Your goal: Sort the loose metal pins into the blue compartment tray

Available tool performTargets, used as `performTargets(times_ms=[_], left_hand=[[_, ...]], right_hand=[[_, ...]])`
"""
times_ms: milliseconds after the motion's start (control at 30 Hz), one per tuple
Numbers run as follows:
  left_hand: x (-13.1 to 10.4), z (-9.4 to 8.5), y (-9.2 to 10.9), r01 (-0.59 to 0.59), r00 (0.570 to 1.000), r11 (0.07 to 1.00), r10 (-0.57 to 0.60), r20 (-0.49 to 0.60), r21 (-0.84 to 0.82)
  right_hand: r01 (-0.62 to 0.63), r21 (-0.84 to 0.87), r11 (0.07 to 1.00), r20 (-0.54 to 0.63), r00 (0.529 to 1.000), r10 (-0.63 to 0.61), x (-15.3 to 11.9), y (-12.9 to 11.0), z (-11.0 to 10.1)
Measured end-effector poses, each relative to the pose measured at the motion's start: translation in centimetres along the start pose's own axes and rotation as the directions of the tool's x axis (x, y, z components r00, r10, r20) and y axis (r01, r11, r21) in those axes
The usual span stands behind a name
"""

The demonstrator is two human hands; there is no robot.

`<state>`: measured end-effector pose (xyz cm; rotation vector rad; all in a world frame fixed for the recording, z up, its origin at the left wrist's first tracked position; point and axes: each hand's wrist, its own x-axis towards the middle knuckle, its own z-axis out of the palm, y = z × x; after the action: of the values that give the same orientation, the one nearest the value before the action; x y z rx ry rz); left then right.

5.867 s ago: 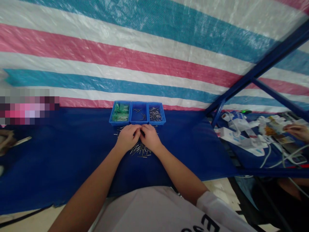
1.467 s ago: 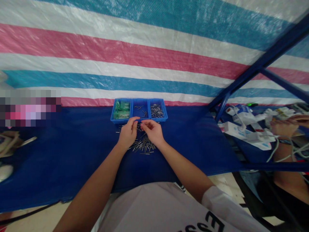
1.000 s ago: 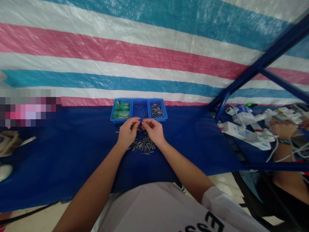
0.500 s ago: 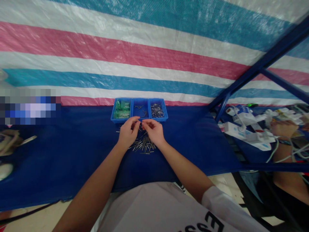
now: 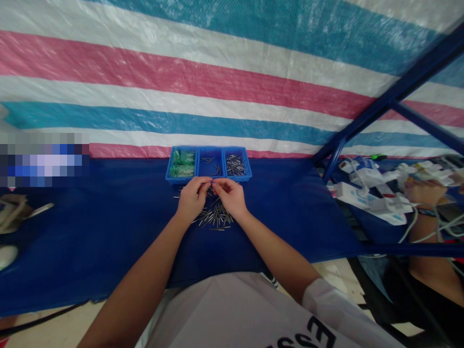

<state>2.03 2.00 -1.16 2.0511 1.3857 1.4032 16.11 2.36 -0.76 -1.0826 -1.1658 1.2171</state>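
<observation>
Metal pins [image 5: 217, 215] lie in a loose, crisscrossed pile on the blue tabletop [image 5: 126, 212], on the wearer's side of the left hand [image 5: 192, 199] and right hand [image 5: 233, 197], with a few strays poking out past the left one. Both sets of fingertips are pinched in, meeting or nearly so over the far part of the pile; something tiny may sit between them, but I cannot tell what, or whether either hand grips it. Just beyond, three bins stand side by side: the left bin [image 5: 167, 175] holds green packets [image 5: 182, 170], the middle bin [image 5: 207, 168] a few similar pieces, the right bin [image 5: 249, 175] a heap. Each pin looks stiff and light, probably smooth enough to roll or slip — hardly fragile, yet fiddly. Lifting one seems easiest by an end sticking clear of its neighbours; a thumb-and-forefinger pinch at mid-shaft should then steady it.
</observation>
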Motion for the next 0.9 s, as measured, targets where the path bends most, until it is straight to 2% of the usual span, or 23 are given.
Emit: performTargets(times_ms=[367,567,900], left_hand=[[-0.13,-0.27,0.38,0.07,0.997,0.998,-0.07,0.042,0.01],[-0.02,-0.17,0.44,0.015,1.0,1.0,-0.015,-0.019,0.011],[0.15,-0.15,0.57,-0.048,0.999,0.999,0.049,-0.019,0.017]], right_hand=[[0.002,0.008,1.0,0.02,1.0,-0.002,-0.22,-0.29,0.13],[0.001,-0.001,1.0,-0.004,1.0,-0.001,-0.16,-0.25,0.07],[0.0,0.015,1.0,-0.003,1.0,0.0,-0.03,-0.22,-0.01]])
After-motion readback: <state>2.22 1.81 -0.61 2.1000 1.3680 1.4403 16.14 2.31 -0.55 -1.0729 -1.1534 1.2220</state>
